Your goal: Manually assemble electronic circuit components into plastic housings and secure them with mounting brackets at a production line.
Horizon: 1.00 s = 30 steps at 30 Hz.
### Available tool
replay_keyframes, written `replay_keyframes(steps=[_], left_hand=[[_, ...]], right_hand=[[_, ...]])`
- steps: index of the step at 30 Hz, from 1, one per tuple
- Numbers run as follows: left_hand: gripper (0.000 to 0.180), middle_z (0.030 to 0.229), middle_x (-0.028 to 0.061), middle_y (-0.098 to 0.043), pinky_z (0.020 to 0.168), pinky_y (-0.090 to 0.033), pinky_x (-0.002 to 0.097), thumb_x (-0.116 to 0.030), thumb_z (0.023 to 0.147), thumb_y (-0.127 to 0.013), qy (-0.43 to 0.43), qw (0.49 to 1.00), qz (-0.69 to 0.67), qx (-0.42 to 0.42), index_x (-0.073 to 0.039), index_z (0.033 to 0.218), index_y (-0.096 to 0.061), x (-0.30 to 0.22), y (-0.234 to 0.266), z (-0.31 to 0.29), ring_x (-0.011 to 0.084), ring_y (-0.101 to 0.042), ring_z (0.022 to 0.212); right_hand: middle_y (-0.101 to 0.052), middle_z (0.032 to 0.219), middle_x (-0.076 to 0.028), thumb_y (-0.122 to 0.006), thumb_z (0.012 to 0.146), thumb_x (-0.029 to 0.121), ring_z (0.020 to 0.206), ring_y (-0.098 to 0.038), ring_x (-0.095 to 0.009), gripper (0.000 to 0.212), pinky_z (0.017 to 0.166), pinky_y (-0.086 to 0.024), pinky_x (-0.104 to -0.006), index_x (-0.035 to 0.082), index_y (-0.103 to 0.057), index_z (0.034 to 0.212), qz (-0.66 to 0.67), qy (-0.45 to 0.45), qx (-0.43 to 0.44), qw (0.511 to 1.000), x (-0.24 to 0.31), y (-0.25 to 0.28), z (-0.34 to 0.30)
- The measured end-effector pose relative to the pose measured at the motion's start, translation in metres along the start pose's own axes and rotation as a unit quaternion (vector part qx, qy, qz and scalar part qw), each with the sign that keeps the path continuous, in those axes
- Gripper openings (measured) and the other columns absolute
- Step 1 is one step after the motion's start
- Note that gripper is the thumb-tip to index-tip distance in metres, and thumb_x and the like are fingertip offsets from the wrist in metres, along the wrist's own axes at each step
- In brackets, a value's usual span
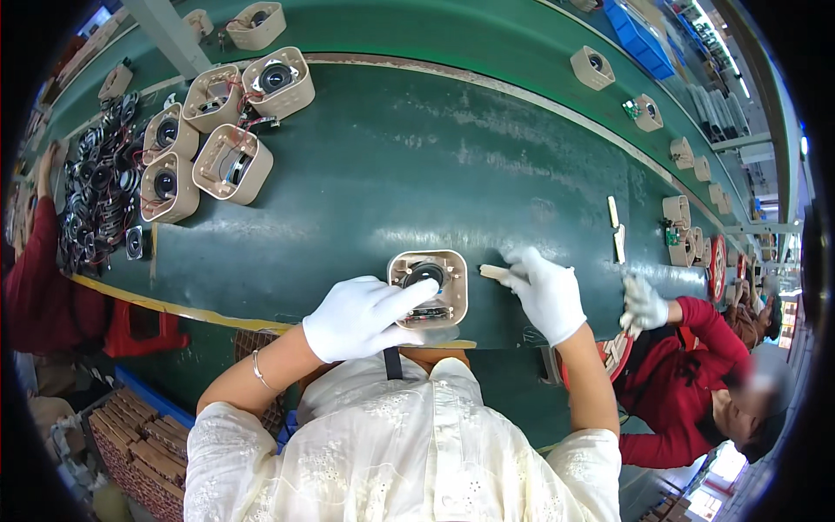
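Your left fingers (418,298) were part spread, the index reaching over the wall of a housing (463,291) to the speaker (426,272) inside, the thumb low by the near side; whether they gripped anything, the view did not let one tell. Your right fingers (515,280) were closed on one end of a pale strip (493,271) — its free end pointed left, toward the housing, with a gap between.

The housing stood open side up on the counter (348,209), near its front edge and right before you. Its speaker already sat within, with a dark part (426,313) along the near side. The strip was outside, so the work looked partly done: speaker in, strip not yet placed anywhere. How firmly the speaker was fixed could not be judged.

Farther out, two loose strips (618,245) lay to the right, near a co-worker's gloved hand (644,304); what that hand held was unclear. To your left stood five housings (233,165) with speakers visible in them — beside a heap of loose speakers (97,178). More housings (593,68) stood along the green surface (487,43) beyond.
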<state>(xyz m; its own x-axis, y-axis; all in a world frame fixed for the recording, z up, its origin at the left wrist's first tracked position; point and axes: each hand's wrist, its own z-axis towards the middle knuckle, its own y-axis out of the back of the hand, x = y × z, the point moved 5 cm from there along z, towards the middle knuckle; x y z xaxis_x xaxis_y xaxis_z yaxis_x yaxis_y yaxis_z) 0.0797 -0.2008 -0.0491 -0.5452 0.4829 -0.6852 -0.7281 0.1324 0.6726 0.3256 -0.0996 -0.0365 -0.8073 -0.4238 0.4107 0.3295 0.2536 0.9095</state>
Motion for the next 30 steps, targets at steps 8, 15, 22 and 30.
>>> replay_keyframes(steps=[8,15,22,30], left_hand=[[0.071,0.082,0.0082,-0.068,0.066,-0.051,0.0389,-0.037,0.081,-0.078,-0.029,0.999,0.013,-0.027,-0.003,0.138,-0.052,0.000,-0.001,-0.002,0.0304,-0.065,0.070],[0.067,0.084,0.0095,-0.068,0.065,-0.051,0.0402,-0.039,0.084,-0.075,-0.012,0.999,0.003,-0.031,-0.006,0.138,-0.052,-0.002,0.002,0.001,0.0319,-0.066,0.071],[0.028,0.082,0.0001,-0.055,0.063,-0.051,0.0345,-0.029,0.088,-0.069,-0.088,0.992,0.087,-0.035,-0.026,0.116,-0.072,-0.008,-0.001,-0.006,0.0215,-0.060,0.068],[0.013,0.087,0.0024,-0.054,0.064,-0.050,0.0391,-0.030,0.091,-0.064,-0.036,0.994,0.098,-0.016,-0.025,0.102,-0.068,-0.014,0.002,-0.015,0.0245,-0.059,0.074]], right_hand=[[-0.067,0.092,-0.008,-0.075,0.081,0.013,0.083,-0.067,-0.027,0.014,0.074,-0.054,-0.0349,0.009,-0.072,0.094,0.117,0.154,0.010,0.981,0.076,0.036,0.004],[-0.059,0.092,-0.010,-0.064,0.080,0.004,0.087,-0.063,-0.032,0.014,0.074,-0.053,-0.0407,0.010,-0.068,0.092,0.067,0.195,0.059,0.977,0.109,-0.007,-0.001],[-0.055,0.089,-0.011,-0.066,0.075,0.000,0.086,-0.060,-0.032,0.021,0.073,-0.052,-0.0414,0.011,-0.066,0.092,0.077,0.197,0.038,0.977,0.109,-0.012,-0.005],[-0.059,0.088,-0.014,-0.070,0.078,0.004,0.083,-0.060,-0.033,0.030,0.073,-0.050,-0.0397,0.007,-0.070,0.108,0.169,0.226,0.066,0.957,0.115,-0.014,-0.002]])
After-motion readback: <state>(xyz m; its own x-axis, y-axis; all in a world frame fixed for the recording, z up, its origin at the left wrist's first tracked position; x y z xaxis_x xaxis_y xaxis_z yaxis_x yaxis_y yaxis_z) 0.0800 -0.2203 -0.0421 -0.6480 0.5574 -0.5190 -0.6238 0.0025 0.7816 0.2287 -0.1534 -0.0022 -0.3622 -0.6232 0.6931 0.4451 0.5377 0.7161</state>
